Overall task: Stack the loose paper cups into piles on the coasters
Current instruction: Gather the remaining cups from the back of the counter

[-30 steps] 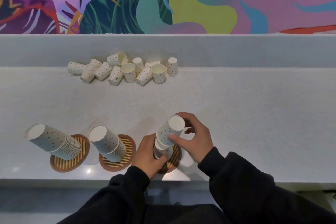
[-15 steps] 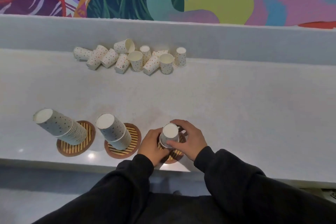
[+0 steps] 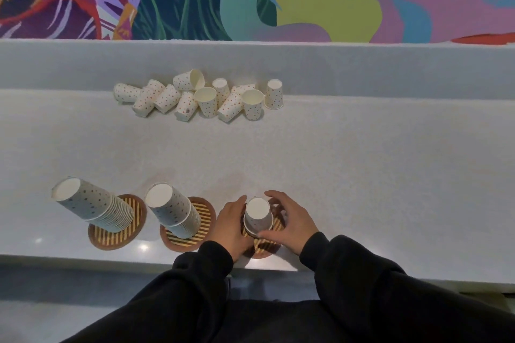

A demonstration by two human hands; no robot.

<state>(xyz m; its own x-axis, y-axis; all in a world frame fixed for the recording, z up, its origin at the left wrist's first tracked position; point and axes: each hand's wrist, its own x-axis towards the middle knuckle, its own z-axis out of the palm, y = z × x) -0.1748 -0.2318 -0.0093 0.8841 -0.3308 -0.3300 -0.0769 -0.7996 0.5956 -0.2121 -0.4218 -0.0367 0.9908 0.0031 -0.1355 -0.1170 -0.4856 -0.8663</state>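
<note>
brown coasters [image 3: 111, 239] three, cup piles [image 3: 94, 203] three

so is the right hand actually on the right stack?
Touching. In the head view the right hand's thumb lies against the base rim of the right stack, and its fingers curl round the far side.

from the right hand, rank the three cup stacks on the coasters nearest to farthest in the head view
1. short stack: right end of the row, held between the right hand and the left hand.
2. middle stack: centre of the row, on the far side of the left hand.
3. tall stack: left end of the row, farthest.
</note>
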